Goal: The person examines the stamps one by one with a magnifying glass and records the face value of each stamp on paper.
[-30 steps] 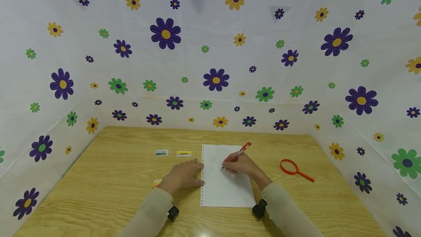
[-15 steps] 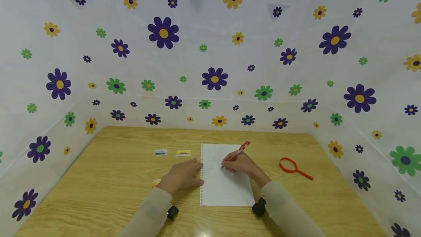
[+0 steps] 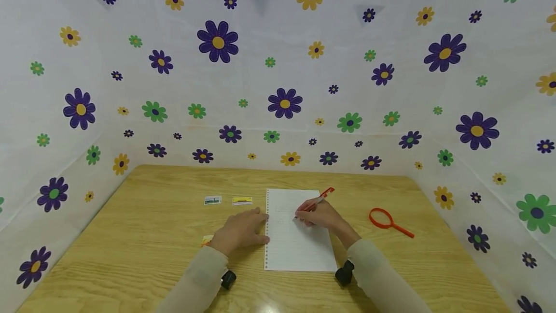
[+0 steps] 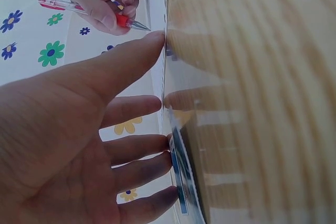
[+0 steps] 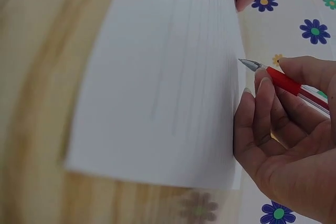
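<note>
A lined sheet of paper (image 3: 299,250) with a punched left edge lies on the wooden table, faint writing near its upper left. My right hand (image 3: 319,214) pinches a red pen (image 5: 286,81) between thumb and fingers, its metal tip close over the sheet. The side of that hand rests on the paper in the right wrist view. My left hand (image 3: 243,230) lies with fingers spread and fairly straight, fingertips and thumb at the punched edge. Under the left wrist, a yellow picture card (image 3: 207,240) is partly hidden.
Two small picture cards, one greenish (image 3: 213,200) and one yellow (image 3: 242,201), lie beyond the left hand. A red magnifying glass (image 3: 382,218) lies right of the paper. Flower-printed white cloth (image 3: 278,76) walls in the table (image 3: 143,235) at the back and sides.
The right hand with the pen has shifted slightly right and up along the paper. The left hand stays in place at the sheet's edge.
</note>
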{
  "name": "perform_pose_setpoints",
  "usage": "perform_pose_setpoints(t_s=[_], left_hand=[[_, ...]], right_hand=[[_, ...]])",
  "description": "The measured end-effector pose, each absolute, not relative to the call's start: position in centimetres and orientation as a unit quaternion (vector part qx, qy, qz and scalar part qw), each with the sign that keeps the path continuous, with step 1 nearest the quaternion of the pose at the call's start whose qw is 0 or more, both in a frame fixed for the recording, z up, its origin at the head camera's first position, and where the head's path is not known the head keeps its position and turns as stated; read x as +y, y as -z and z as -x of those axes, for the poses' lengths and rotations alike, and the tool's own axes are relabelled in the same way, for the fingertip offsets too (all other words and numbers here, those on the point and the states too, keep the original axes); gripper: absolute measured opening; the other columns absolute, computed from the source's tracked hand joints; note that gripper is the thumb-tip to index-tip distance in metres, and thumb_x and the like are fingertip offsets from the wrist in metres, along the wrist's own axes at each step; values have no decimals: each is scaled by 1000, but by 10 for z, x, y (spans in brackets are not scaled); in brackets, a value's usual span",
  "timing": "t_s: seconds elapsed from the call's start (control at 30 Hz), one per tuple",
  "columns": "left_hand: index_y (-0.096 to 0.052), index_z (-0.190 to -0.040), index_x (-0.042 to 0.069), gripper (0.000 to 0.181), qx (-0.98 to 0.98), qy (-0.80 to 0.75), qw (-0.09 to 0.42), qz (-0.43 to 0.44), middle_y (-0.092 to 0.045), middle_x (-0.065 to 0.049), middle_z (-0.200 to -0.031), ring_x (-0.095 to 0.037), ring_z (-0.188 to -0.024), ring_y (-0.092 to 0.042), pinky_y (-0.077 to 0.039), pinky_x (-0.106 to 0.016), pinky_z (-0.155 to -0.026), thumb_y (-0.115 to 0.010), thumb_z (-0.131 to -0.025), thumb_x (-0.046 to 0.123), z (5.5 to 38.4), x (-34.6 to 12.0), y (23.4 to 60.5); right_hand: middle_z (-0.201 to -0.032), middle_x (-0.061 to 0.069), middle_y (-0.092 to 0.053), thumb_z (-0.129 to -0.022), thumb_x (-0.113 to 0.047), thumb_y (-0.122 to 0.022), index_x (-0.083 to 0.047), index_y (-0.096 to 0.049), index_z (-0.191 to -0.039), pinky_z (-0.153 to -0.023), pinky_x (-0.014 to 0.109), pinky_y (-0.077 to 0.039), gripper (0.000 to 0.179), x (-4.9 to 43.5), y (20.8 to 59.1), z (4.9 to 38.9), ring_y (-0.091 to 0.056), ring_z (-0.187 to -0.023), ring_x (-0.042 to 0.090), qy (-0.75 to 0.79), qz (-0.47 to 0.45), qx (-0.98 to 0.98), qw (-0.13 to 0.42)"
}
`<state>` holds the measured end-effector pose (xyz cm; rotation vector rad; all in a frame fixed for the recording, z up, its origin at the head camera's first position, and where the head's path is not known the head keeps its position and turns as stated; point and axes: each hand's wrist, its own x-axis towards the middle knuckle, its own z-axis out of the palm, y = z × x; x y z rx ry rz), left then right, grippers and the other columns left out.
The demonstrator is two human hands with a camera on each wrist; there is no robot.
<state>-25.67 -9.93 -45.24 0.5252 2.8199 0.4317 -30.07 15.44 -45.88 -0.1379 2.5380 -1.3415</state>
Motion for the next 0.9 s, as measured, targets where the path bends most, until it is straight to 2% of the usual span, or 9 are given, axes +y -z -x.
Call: perform_pose_setpoints(t_s=[0.67, 0.9], left_hand=[[-58, -147, 17, 66, 967, -139, 119, -177, -48, -14, -160, -34, -148, -47, -43, -63, -115, -77, -90, 46, 257, -97, 452], [-59, -146, 16, 65, 966, -145, 111, -185, -49, -16, -159, -36, -146, -49, -44, -63, -113, -78, -90, 44, 256, -98, 451]], right_hand=[[-77, 0, -73, -93, -23, -77, -8, -79, -95, -61, 22, -47, 15, 157, 461, 300, -60, -67, 11, 447, 70, 882, 133], [-77, 0, -74, -92, -19, -76, -5, -78, -94, -62, 22, -50, 14, 158, 462, 300, -62, -67, 9, 453, 72, 879, 125]])
